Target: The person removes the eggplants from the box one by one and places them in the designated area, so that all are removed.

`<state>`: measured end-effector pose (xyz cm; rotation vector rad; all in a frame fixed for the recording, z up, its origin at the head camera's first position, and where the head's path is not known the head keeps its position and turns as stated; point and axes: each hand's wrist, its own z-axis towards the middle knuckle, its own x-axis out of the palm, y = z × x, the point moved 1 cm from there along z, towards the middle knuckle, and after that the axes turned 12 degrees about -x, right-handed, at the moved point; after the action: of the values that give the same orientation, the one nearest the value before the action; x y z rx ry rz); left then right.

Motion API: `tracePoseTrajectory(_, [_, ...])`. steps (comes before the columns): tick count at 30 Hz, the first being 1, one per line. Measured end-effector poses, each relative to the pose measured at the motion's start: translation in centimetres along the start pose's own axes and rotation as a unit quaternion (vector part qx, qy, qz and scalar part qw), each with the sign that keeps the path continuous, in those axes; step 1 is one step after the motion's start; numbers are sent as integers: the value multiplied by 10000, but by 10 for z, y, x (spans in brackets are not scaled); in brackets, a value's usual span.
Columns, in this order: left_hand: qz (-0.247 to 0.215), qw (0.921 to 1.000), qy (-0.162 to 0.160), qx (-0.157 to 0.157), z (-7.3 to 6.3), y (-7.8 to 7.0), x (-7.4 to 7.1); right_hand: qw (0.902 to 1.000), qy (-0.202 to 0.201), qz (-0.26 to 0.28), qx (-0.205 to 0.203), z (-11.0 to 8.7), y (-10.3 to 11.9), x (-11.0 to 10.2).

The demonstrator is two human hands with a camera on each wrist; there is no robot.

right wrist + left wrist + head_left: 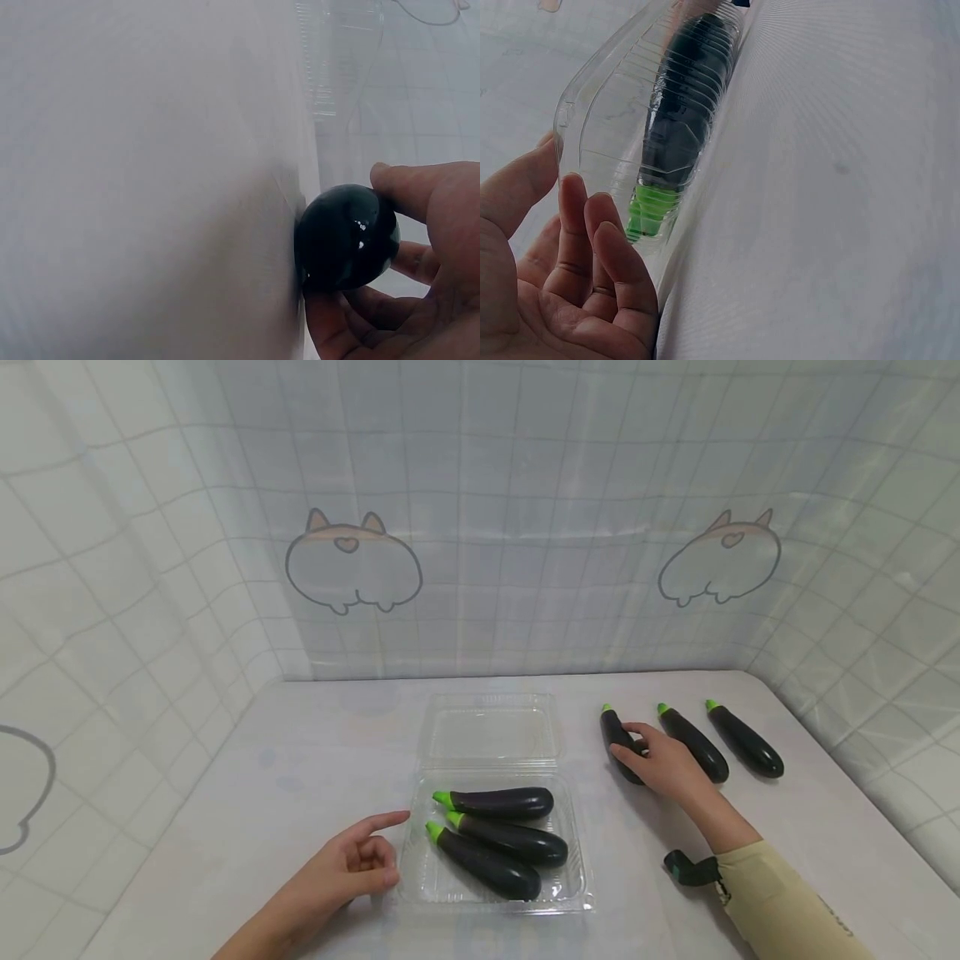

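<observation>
My right hand (663, 764) holds a dark eggplant (613, 727) with a green stem end on the table, thumb on one side and fingers on the other. In the right wrist view the eggplant's (345, 238) rounded end shows between thumb and fingers, against the table surface. A clear plastic clamshell box (412, 860) stands with its lid folded back; several eggplants lie in its base, including a front one (487, 864). Beside the box's left wall is my left hand (348, 868), thumb and index fingertips touching its edge. One boxed eggplant (682, 105) shows through the plastic.
Two more eggplants, a nearer one (693, 743) and a far-right one (744, 741), lie right of my right hand. The transparent lid (491, 731) lies flat behind the base. A dark wrist device (690, 868) sits by the right sleeve. Patterned curtains (525, 527) surround the white table.
</observation>
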<state>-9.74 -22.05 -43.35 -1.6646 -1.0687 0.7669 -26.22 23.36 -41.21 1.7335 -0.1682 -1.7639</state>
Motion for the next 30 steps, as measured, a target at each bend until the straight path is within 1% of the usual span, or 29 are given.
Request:
tracePoseTrajectory(3, [-1, 9998, 76, 162, 0, -1, 0, 10000, 52, 4, -19, 0, 2, -1])
tracePoseTrajectory(7, [-30, 9996, 130, 239, -1, -1, 1, 10000, 51, 20, -11, 0, 4, -3])
tracePoseTrajectory(17, [45, 9999, -2, 126, -2, -2, 2, 9999, 91, -66, 1, 1, 3, -5])
tracePoseTrajectory(23, [-8, 10000, 0, 52, -2, -2, 2, 9998, 145, -125, -53, 1, 3, -6])
tracePoseTrajectory(30, [-44, 10000, 44, 75, -2, -3, 2, 9992, 94, -248, -301, -2, 10, -13])
